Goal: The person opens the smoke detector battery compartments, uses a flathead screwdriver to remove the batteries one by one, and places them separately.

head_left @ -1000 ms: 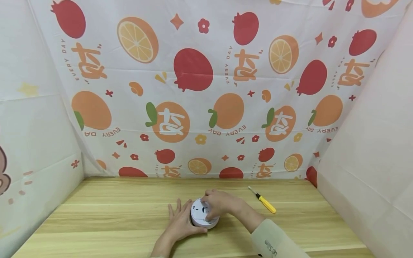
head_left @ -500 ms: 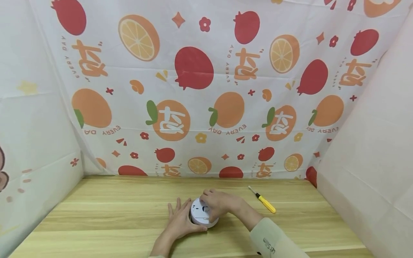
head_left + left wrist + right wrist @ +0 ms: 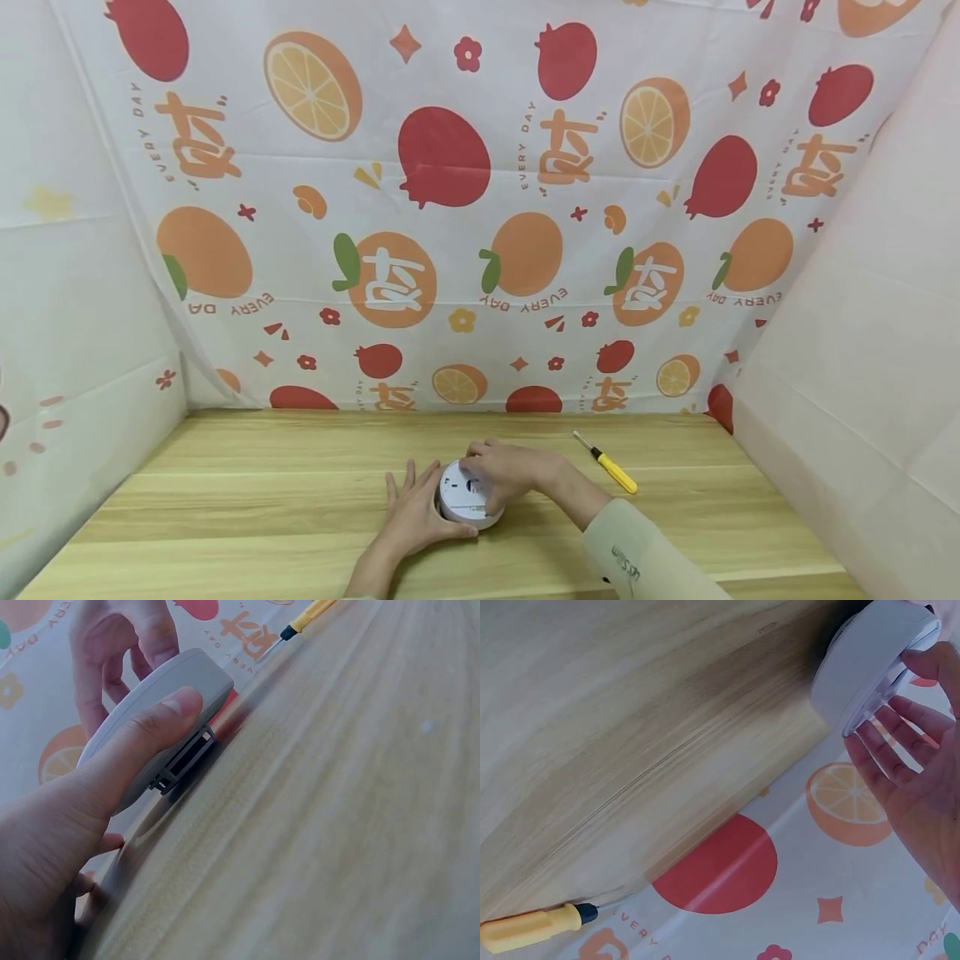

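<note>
A round white device, resembling a smoke detector, sits on the wooden table with its printed face up. My left hand grips its side, thumb along the near wall and other fingers at the left and behind. From the right, my right hand holds the top face between thumb and fingertips, covering part of it. In the left wrist view the device is tilted, and a dark slotted bracket shows beneath it. The right wrist view has the right thumb on the face of the device and fingertips at its rim.
A screwdriver with a yellow handle lies on the table to the right of the hands. Fruit-printed cloth hangs behind the table, with pale cloth walls at both sides.
The right thumb has slid slightly toward the device's near right edge, baring more of the printed face. The left hand keeps its hold. The head view has shifted slightly.
</note>
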Demonstrator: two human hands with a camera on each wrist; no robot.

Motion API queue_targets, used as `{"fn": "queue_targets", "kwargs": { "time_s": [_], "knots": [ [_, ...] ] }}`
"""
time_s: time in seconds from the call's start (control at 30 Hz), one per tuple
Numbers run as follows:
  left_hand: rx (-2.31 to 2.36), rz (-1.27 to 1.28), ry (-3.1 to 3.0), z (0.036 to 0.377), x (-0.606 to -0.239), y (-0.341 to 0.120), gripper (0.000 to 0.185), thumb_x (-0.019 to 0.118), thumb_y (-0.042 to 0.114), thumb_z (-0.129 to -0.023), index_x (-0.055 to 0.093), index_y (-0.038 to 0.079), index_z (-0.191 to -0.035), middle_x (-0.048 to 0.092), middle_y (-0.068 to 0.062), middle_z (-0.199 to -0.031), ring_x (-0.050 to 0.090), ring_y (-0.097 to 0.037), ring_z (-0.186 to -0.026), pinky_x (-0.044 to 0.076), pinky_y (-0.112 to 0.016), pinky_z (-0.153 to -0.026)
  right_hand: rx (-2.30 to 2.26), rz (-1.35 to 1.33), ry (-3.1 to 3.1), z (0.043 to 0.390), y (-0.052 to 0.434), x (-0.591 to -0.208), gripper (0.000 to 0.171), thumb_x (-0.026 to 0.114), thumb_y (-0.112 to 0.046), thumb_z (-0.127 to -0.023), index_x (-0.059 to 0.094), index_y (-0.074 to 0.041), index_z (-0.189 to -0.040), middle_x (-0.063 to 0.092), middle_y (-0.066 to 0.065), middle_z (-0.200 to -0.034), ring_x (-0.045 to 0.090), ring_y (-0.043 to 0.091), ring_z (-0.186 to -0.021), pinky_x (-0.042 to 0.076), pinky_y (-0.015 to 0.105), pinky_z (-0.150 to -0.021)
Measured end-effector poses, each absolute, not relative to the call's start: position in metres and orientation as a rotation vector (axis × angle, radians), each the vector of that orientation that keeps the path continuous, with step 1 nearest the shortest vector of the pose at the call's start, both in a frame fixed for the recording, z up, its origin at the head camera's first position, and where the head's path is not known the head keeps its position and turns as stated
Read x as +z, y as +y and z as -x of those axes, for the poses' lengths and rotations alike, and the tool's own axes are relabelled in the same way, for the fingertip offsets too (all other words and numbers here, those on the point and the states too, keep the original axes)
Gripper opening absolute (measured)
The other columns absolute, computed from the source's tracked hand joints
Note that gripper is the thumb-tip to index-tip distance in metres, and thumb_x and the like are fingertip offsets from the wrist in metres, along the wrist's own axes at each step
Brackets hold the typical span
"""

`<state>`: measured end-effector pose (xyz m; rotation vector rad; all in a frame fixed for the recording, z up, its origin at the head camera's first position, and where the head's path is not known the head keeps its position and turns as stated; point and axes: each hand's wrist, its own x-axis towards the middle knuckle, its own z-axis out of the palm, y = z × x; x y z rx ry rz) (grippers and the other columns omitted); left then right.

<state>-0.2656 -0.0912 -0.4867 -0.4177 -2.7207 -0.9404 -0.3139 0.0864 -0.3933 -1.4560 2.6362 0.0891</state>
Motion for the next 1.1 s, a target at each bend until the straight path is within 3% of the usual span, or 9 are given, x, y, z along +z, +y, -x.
{"fn": "queue_targets", "kwargs": {
  "time_s": [0.57, 1.1],
  "knots": [
    [-0.942, 0.451, -2.711, 0.2655, -0.4835, -0.0912, 0.108, 0.075, 0.067, -0.05, 0.047, 0.003, -0.132, 0.042, -0.025, -0.134, 0.014, -0.056, -0.126, -0.006, -0.068, -0.097, 0.049, 1.443, 2.638, 0.3127, 0.0876, -0.39, 0.065, 0.078, -0.028, -0.072, 0.051, -0.014, -0.129, 0.047, -0.002, -0.122, 0.043, 0.012, -0.109, 0.042, 0.02, -0.086],
    [-0.923, 0.452, -2.724, 0.2657, -0.484, -0.0921, 0.11, 0.075, 0.067, -0.05, 0.045, 0.002, -0.133, 0.041, -0.025, -0.134, 0.013, -0.055, -0.126, -0.007, -0.068, -0.097, -0.063, 1.453, 2.699, 0.3173, 0.0891, -0.3924, 0.058, 0.075, -0.033, -0.066, 0.057, -0.014, -0.117, 0.049, -0.005, -0.105, 0.044, 0.004, -0.091, 0.042, 0.014, -0.076]
  ]
}}
